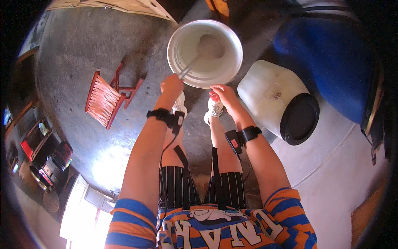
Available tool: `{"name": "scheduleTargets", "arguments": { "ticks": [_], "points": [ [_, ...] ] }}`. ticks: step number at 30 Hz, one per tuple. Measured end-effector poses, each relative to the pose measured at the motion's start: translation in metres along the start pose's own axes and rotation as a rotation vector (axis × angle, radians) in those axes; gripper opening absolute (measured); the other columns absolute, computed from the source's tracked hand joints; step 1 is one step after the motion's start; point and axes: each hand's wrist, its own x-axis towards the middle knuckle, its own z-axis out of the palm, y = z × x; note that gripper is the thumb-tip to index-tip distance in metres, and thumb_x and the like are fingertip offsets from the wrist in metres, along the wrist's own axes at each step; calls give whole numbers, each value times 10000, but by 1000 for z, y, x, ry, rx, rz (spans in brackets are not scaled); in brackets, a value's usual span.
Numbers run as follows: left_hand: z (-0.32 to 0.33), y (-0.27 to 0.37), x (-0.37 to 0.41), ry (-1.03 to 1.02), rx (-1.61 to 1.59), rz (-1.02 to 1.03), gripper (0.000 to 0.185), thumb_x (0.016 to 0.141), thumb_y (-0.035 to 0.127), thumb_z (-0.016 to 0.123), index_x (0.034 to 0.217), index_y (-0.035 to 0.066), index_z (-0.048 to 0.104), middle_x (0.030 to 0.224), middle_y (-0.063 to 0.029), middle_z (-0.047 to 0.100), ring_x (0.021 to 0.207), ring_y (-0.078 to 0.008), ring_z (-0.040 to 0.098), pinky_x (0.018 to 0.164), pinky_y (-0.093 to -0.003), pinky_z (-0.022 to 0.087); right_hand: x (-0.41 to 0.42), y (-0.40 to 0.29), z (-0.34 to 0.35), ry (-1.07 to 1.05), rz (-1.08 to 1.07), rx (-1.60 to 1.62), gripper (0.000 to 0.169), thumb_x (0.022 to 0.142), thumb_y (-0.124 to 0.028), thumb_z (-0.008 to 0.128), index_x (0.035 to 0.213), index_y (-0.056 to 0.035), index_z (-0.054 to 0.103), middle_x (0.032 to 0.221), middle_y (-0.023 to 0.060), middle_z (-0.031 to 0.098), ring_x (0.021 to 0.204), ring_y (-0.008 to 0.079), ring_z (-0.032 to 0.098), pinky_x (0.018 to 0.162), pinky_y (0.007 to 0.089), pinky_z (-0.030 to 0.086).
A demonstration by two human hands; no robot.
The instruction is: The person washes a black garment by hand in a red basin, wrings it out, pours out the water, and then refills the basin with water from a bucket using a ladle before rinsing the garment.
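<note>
Between my feet and the wall stands a large round white bucket (pixel 186 46), seen from above. My left hand (pixel 172 84) is closed round the thin handle of a round-headed strainer or skimmer (pixel 211 46), whose blurred head is inside the bucket. Whether the head touches the bottom or any contents I cannot tell. At the bucket's near rim is my right hand (pixel 221 93), fingers partly curled, holding nothing that I can see; whether it touches the rim is unclear.
A small folding stool (pixel 104 101) with a red frame and woven seat stands at left. To the right are a whitish plastic drum (pixel 270 90) with a black lid and a large blue object (pixel 329 62). Wooden furniture (pixel 136 7) edges the top.
</note>
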Motion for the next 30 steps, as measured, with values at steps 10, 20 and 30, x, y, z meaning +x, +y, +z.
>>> {"name": "scheduleTargets", "arguments": {
  "ticks": [10, 20, 30],
  "points": [
    [-5, 71, -74, -167, -379, -34, 478, 850, 418, 433, 781, -38, 559, 730, -239, 589, 732, -397, 584, 647, -464, 459, 84, 30, 17, -63, 238, 496, 142, 823, -151, 527, 848, -29, 459, 688, 108, 528, 600, 231, 554, 641, 406, 507],
    [13, 32, -93, -186, -731, 121, 278, 880, 266, 461, 885, 4, 556, 764, -182, 583, 719, -317, 582, 634, -366, 449, 102, 33, 33, 108, 299, 188, 143, 819, -80, 452, 909, -21, 358, 720, 92, 394, 462, 177, 431, 381, 326, 385],
    [28, -35, -117, -138, -782, -56, 213, 868, 211, 476, 921, 41, 592, 822, -184, 594, 785, -267, 596, 665, -346, 451, 128, 27, 21, 111, 251, -165, 174, 843, -116, 367, 1003, -49, 379, 722, 110, 431, 499, 194, 463, 406, 348, 437]
  ]
}}
